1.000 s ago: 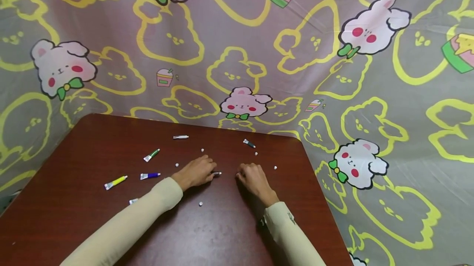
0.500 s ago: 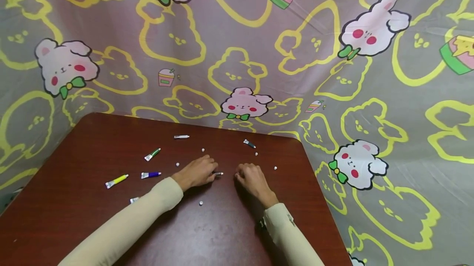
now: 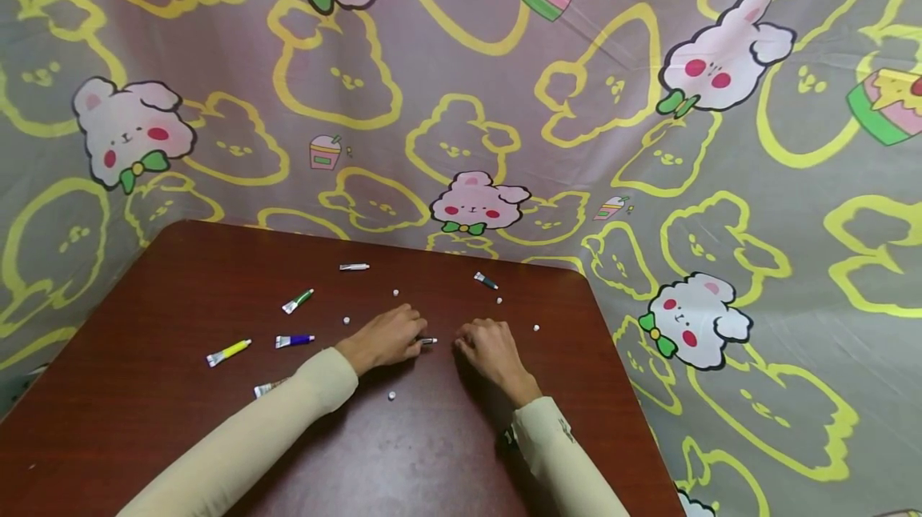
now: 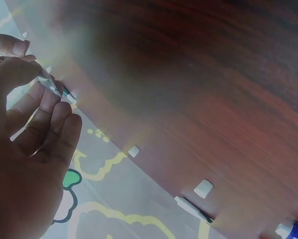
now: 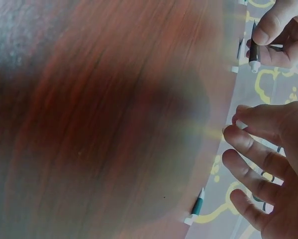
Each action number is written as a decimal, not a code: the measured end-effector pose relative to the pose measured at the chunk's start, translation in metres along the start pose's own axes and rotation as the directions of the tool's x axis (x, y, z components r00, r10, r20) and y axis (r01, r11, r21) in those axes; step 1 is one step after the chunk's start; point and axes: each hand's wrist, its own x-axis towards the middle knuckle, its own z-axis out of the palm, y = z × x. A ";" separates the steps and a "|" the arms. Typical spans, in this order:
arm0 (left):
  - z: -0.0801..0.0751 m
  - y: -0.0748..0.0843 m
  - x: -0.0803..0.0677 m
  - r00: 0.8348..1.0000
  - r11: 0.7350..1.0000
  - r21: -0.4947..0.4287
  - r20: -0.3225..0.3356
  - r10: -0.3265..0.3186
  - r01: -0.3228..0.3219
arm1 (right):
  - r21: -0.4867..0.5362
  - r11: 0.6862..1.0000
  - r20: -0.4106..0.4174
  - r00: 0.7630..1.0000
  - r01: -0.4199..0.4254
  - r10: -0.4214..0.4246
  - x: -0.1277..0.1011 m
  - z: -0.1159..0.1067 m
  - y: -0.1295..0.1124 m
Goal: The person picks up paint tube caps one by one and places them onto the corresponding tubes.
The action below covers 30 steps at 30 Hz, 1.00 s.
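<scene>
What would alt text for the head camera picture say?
A person's left hand pinches a small dark paint tube on a reddish-brown wooden table, with the right hand beside it. Yellow, blue and green tubes and small white caps lie scattered.

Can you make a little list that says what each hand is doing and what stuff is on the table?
left hand: pinches a small dark tube
right hand: near that tube's tip; hold unclear
table: dark red wood
other tubes: green, yellow, blue, teal
small white caps: scattered around the hands
</scene>
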 end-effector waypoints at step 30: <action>0.000 0.008 -0.002 0.999 0.999 -0.040 -0.029 0.014 -0.015 | 0.040 0.999 -0.026 1.000 -0.002 0.003 0.002 -0.002 -0.012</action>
